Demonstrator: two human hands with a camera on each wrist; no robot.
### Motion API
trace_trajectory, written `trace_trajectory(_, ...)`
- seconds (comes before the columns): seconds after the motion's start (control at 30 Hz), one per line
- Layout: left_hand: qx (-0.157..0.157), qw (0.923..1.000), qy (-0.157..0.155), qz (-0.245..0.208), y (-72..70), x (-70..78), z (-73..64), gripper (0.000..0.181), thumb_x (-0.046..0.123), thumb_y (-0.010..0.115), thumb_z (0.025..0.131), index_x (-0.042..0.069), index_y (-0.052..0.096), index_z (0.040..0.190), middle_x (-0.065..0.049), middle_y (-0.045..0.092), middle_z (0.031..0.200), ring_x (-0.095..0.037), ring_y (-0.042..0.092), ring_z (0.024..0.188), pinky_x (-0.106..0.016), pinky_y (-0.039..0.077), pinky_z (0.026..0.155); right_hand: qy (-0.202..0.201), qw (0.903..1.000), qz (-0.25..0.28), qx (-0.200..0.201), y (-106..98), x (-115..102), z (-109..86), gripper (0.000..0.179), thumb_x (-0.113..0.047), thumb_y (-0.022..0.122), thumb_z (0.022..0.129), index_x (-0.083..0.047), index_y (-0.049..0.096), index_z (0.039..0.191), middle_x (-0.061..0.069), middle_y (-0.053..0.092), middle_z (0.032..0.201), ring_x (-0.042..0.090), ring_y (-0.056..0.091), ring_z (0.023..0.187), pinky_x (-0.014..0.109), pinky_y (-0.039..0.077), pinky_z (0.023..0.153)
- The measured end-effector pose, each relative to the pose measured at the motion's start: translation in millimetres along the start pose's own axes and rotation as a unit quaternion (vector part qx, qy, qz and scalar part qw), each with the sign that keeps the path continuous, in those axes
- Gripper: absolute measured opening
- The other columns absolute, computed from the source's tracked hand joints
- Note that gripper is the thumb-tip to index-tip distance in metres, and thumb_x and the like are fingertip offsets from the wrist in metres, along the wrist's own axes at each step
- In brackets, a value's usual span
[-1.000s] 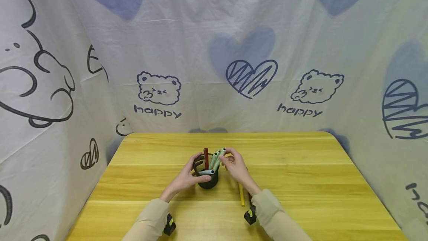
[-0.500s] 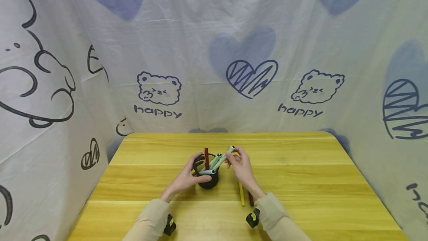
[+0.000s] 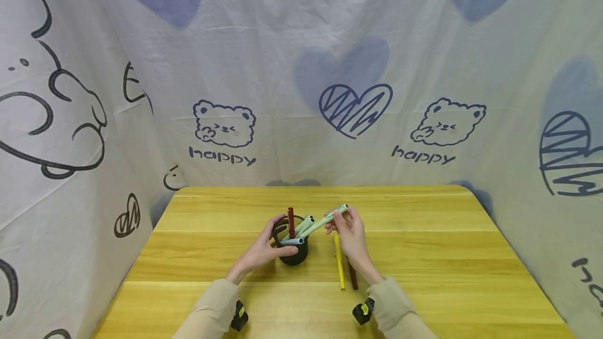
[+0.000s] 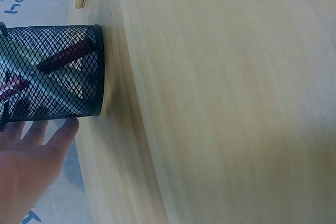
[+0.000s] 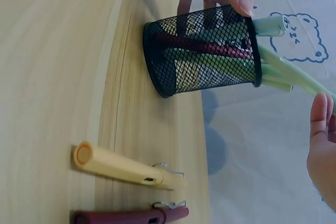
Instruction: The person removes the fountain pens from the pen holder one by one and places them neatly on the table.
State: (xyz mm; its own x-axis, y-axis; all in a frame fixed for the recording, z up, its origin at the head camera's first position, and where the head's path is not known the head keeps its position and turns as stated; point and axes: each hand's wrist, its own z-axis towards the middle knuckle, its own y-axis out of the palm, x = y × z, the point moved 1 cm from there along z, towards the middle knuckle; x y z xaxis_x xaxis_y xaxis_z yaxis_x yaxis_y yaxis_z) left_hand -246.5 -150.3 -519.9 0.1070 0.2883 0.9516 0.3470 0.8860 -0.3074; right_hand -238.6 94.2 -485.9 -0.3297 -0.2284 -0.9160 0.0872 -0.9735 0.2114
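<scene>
My left hand [image 3: 264, 249] grips a black mesh pen holder [image 3: 293, 259], thumb at the near side of its rim and fingers around the far side. Inside stand a red pen [image 3: 291, 224], a light blue pen [image 3: 291, 242] leaning to the right, and light green pens [image 3: 306, 223]. One green pen [image 3: 322, 223] slants far out over the rim; its upper end is pinched by my right hand [image 3: 353, 238], and its lower end is still in the holder. Through the mesh, crossed pens show in the left wrist view.
A yellow pen [image 3: 340, 268] and a dark red pen [image 3: 353, 278] lie side by side on the wooden table [image 3: 424, 255], right of the holder and below my right hand. A patterned cloth [image 3: 282, 145] hangs behind the table and along both sides.
My right hand has moved to the right, tilting the green pen over and drawing it partly outward. The yellow and dark red pens are now less covered. My left hand stays on the holder.
</scene>
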Motion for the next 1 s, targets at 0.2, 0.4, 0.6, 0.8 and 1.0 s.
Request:
trace_trajectory(0.2,0.005,1.0000,-0.003,0.008,-0.3,0.0,0.0,0.098,0.030,0.083,0.084,0.022,0.022,0.160,-0.012,0.029,0.165,-0.037,0.025,0.154,-0.063,0.027,0.121,0.000,0.9999,0.007,0.008,-11.5,-2.0,-3.0,0.015,-0.018,0.041,0.109,-0.007,0.042,0.119,0.003,0.075,0.102,0.010,0.069,0.079,0.024,0.061,0.071)
trace_trajectory(0.4,0.004,0.9999,0.006,0.013,-0.1,-2.1,2.0,0.098,0.030,0.083,0.084,0.018,0.022,0.160,-0.015,0.028,0.165,-0.039,0.025,0.153,-0.064,0.029,0.119,0.000,0.9997,0.008,0.023,-24.2,-4.2,-5.0,0.019,-0.012,0.040,0.109,-0.003,0.037,0.126,0.005,0.075,0.101,0.010,0.070,0.079,0.022,0.061,0.072)
trace_trajectory(0.6,0.000,1.0000,0.005,0.008,-0.5,-3.1,3.0,0.100,0.028,0.083,0.084,0.015,0.021,0.160,-0.014,0.028,0.165,-0.039,0.024,0.153,-0.064,0.028,0.120,0.035,0.9988,0.010,0.034,-36.8,-6.3,-7.4,0.036,0.000,0.047,0.105,0.006,0.032,0.137,-0.002,0.073,0.100,0.006,0.068,0.080,0.020,0.060,0.076)
trace_trajectory(0.8,-0.002,1.0000,0.008,0.001,-0.9,-3.5,3.2,0.098,0.028,0.083,0.085,0.017,0.021,0.160,-0.015,0.028,0.165,-0.038,0.024,0.154,-0.064,0.029,0.119,0.070,0.9960,-0.042,0.037,-48.3,-8.0,-10.0,0.034,0.002,0.047,0.104,0.010,0.039,0.136,-0.011,0.069,0.099,0.001,0.066,0.090,0.020,0.058,0.080)
trace_trajectory(1.0,-0.001,1.0000,0.005,-0.004,-0.8,-3.7,3.0,0.098,0.028,0.082,0.085,0.018,0.021,0.160,-0.014,0.027,0.165,-0.038,0.023,0.154,-0.064,0.029,0.119,0.086,0.9947,-0.048,0.031,-61.5,-6.6,-15.1,0.032,-0.001,0.048,0.104,0.009,0.042,0.134,-0.009,0.067,0.103,0.001,0.068,0.097,0.023,0.060,0.087)
